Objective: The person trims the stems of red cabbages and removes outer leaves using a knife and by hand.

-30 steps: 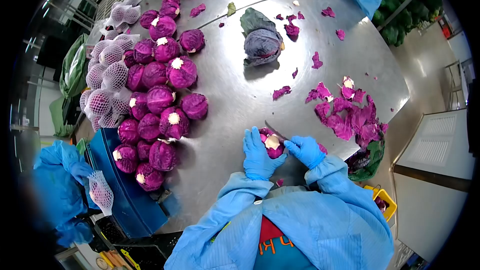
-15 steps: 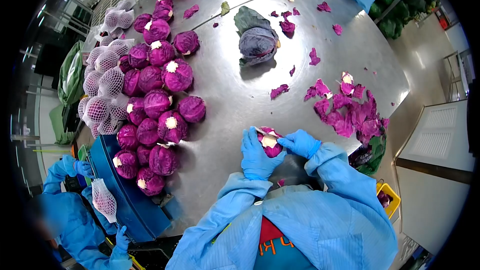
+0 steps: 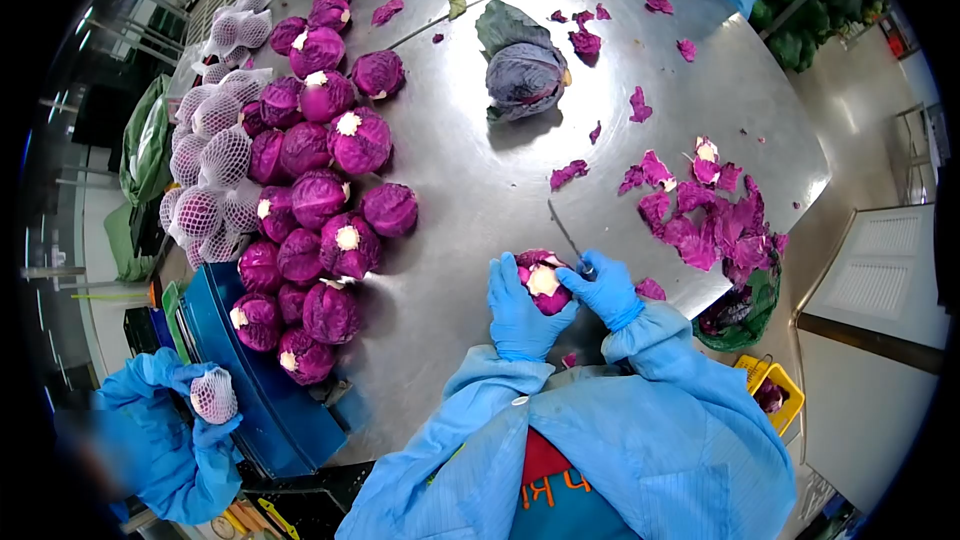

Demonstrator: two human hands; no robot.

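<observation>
Purple cabbage point(image 3: 543, 285), cut face showing, knife point(image 3: 565, 228)

The left hand point(image 3: 522, 318) and right hand point(image 3: 606, 292) are covered by blue gloves point(image 3: 518, 335); loose, creased sleeves point(image 3: 655, 340) are seen on a pale blue coat point(image 3: 650, 430), finely striped and marked by a white button point(image 3: 519, 401), below which a red panel point(image 3: 541, 455) and a teal top point(image 3: 575, 520) lettered in orange are exposed

— What colours are seen along the worktop's point(image 3: 440, 240) left edge?
— Cabbages point(image 3: 360, 145) are logged as magenta-purple, stem ends point(image 3: 348, 123) creamy white; white diamond mesh point(image 3: 226, 153) is noted beside them.
— Near edge?
— Left hand point(image 3: 525, 315) and right hand point(image 3: 606, 292) are gloved in plain blue; held cabbage point(image 3: 545, 285), purple and cream.
— Near right corner?
— Leaf scraps point(image 3: 690, 240), magenta.
</observation>
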